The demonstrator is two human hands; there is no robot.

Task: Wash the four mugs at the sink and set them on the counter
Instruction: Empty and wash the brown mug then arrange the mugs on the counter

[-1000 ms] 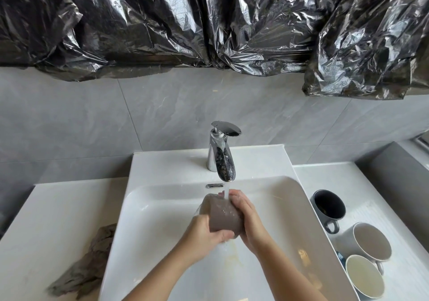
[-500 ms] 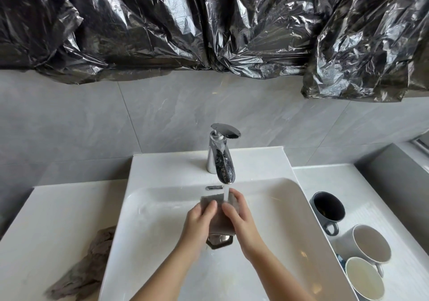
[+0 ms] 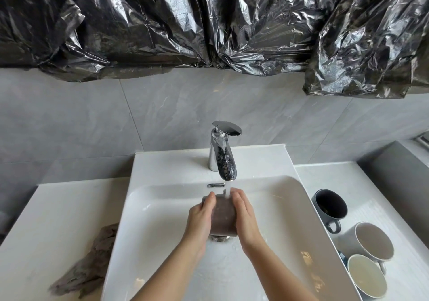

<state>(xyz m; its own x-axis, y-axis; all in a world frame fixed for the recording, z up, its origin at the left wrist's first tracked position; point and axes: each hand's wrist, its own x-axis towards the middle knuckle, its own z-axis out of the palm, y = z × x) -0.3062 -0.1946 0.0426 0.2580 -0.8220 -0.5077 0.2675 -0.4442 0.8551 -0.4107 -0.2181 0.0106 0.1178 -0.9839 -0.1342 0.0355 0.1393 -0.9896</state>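
Over white sink (image 3: 162, 161), mug (image 3: 224, 217) between left hand (image 3: 200, 219) and right hand (image 3: 245, 219).

Left hand (image 3: 199, 219) and right hand (image 3: 245, 218) hold mug (image 3: 224, 217)

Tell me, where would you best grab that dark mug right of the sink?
By its handle, coming from the near side and above. The dark mug stands upright on the counter, its loop pointing toward the person; a white mug sits close beside that loop.
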